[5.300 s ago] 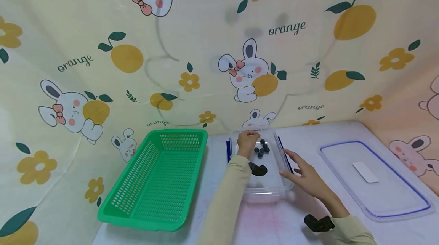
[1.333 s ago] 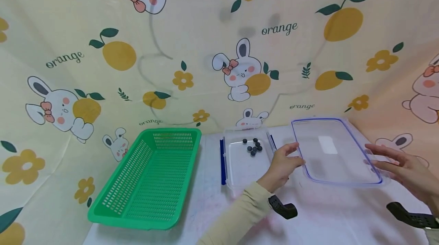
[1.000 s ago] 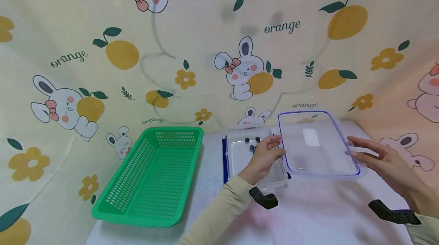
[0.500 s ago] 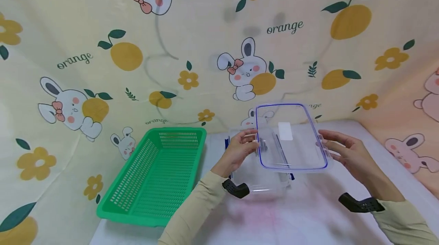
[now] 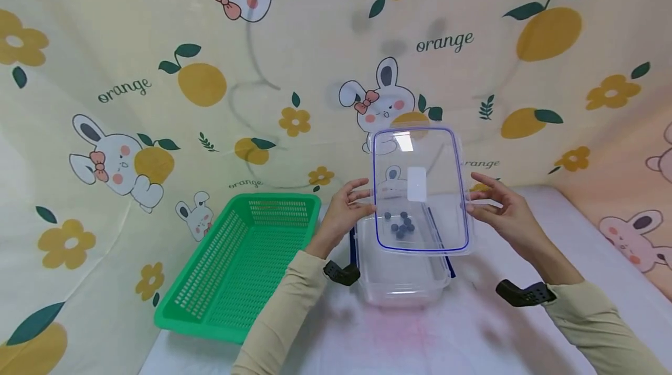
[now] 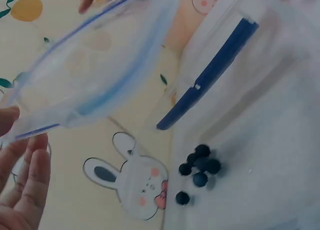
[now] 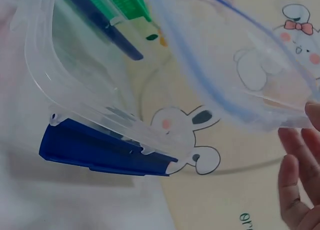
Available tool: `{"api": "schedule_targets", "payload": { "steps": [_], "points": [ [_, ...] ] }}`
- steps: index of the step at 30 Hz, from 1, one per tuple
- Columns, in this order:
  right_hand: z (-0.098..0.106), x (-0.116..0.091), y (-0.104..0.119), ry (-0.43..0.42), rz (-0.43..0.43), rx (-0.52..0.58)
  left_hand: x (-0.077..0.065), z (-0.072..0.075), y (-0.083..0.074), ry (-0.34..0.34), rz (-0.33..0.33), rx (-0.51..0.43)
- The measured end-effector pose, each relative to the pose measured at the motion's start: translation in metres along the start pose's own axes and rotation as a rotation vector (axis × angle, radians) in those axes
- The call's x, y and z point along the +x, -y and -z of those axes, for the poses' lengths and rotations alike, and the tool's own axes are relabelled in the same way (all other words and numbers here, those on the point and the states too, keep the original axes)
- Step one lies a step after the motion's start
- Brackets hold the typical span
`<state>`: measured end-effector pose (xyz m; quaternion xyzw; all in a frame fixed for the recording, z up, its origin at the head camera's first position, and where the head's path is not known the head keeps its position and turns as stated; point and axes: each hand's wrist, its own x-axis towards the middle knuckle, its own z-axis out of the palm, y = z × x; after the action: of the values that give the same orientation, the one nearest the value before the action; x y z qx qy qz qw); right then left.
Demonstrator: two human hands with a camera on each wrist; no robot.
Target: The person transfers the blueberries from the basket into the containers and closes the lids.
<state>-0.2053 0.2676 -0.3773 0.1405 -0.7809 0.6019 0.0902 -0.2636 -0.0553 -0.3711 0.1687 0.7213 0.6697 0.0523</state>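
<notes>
A clear plastic lid (image 5: 420, 217) with a blue seal and a white label is held tilted above a clear food container (image 5: 404, 293). My left hand (image 5: 341, 214) pinches the lid's left edge between thumb and fingers. On its right edge my right hand (image 5: 504, 211) grips it the same way. Several small, dark, round blueberries (image 6: 201, 165) lie on the container's floor, seen through the lid in the head view. Blue side clips (image 7: 100, 149) hang unfastened along the container's sides.
Left of the container stands a green perforated plastic basket (image 5: 231, 270), its rim near my left forearm. A white cloth (image 5: 367, 340) covers the table. Behind rises a curtain (image 5: 315, 42) printed with rabbits and oranges.
Earlier my left hand was inside the container and the lid lay on the table at right. Both hands have since lifted the lid and carried it left over the container, tilting it up.
</notes>
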Motion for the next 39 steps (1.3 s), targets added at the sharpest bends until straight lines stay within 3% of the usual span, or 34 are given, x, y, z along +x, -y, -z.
{"api": "schedule_targets", "payload": {
  "steps": [13, 22, 29, 35, 39],
  "points": [
    [-0.015, 0.004, 0.006, -0.087, 0.256, -0.204, -0.008, 0.019, -0.014, 0.016, -0.263, 0.139],
    [-0.022, 0.007, -0.005, -0.163, 0.369, -0.303, -0.001, 0.022, -0.005, -0.017, -0.409, 0.247],
    [-0.022, 0.010, -0.017, -0.128, 0.539, -0.388, 0.004, 0.013, 0.016, -0.089, -0.432, 0.366],
    [-0.024, 0.016, -0.036, -0.177, 0.589, -0.455, 0.006, 0.003, 0.039, -0.144, -0.510, 0.364],
    [-0.029, 0.018, -0.050, -0.195, 0.603, -0.517, 0.002, 0.002, 0.050, -0.179, -0.492, 0.394]
  ]
}}
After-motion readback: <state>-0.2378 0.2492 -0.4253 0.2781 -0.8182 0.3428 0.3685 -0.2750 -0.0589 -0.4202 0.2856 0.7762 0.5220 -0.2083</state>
